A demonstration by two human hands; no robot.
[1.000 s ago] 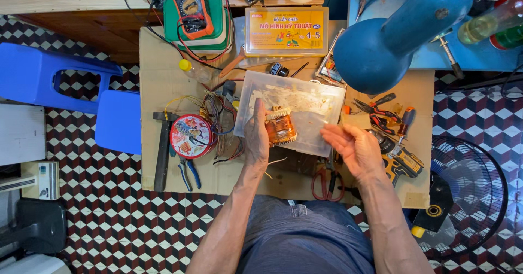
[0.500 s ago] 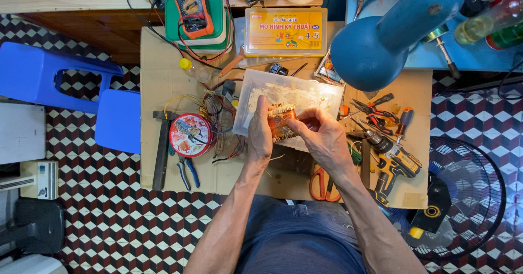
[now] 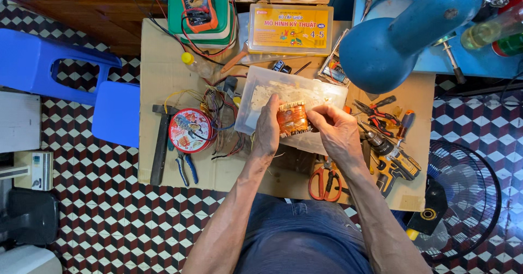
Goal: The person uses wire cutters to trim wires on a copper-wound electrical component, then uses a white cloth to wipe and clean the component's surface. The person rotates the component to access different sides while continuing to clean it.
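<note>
The person's left hand (image 3: 268, 128) clasps a small copper-wound coil block (image 3: 293, 119) by its left side, fingers wrapped up along that flank; the right hand (image 3: 336, 132) pinches its right end between thumb and fingertips, so both hands are closed on the block, which is held in the air between them, above the clear plastic tray (image 3: 327, 97) that sits toward the far middle of the cardboard-covered desk (image 3: 163, 78). The block looks dense and stiff for its size, likely a laminated metal core, so it should feel heavy and not give under pressure; the bright orange windings look delicate and easily nicked, so the firmer pale end faces are the better place to hold, as the hands seem to do, though the fingers hide the exact contact. A round red tin (image 3: 190, 131) lies near the desk's left edge beside loose wires; orange-handled scissors (image 3: 324, 181) lie at the near edge; a cordless drill (image 3: 395, 157) lies toward the right edge.
</note>
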